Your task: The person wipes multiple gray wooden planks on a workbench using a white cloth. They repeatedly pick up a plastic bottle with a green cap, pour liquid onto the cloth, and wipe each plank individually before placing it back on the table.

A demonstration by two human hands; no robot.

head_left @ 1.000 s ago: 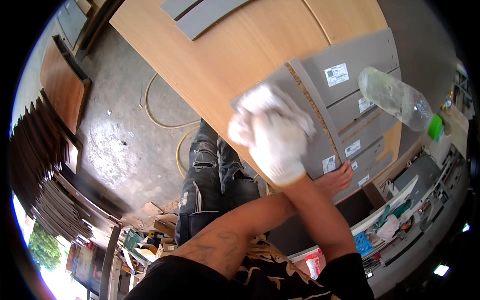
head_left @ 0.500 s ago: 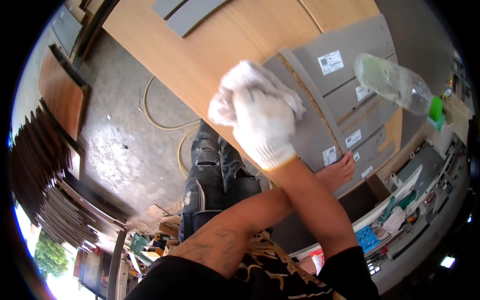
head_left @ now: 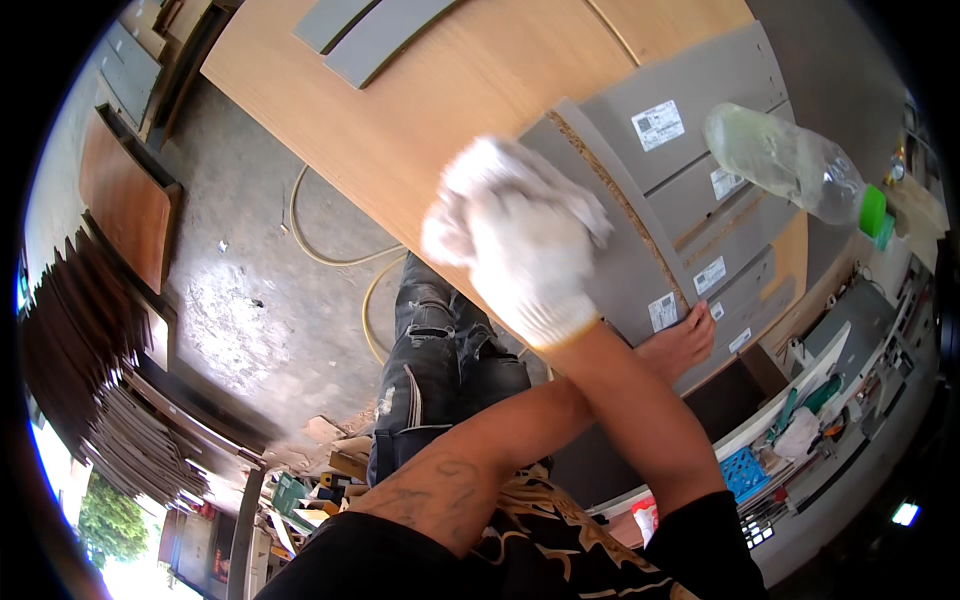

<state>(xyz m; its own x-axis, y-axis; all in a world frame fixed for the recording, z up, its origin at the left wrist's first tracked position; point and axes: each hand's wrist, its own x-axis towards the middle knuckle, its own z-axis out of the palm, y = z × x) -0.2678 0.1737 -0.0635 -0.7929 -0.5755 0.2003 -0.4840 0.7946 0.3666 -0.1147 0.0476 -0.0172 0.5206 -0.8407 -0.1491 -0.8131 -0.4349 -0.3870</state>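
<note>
My forearms cross, with the right one on top. My right hand (head_left: pixel 535 260), in a white knitted glove, is closed on a crumpled white rag (head_left: pixel 490 185) and presses it against a grey board (head_left: pixel 600 225) with a raw chipboard edge. My bare left hand (head_left: pixel 682 343) grips the near right end of that board, its fingers curled at the corner beside a white label. More grey boards (head_left: pixel 690 90) with labels lie to the right, on the wood-coloured panel (head_left: pixel 420 110). The rag's motion blurs it, and the glove hides part of it.
A clear plastic bottle (head_left: pixel 785 160) with a green cap lies at the right. Two grey strips (head_left: pixel 385 40) rest at the far side. A yellowish hose (head_left: pixel 320 255) curls on the concrete floor. Stacked dark curved panels (head_left: pixel 75 320) stand left; a cluttered shelf (head_left: pixel 790 420) is at lower right.
My gloved right hand and the rag have shifted slightly toward me over the board. My left hand keeps its hold at the board's end. The whole view has moved a little.
</note>
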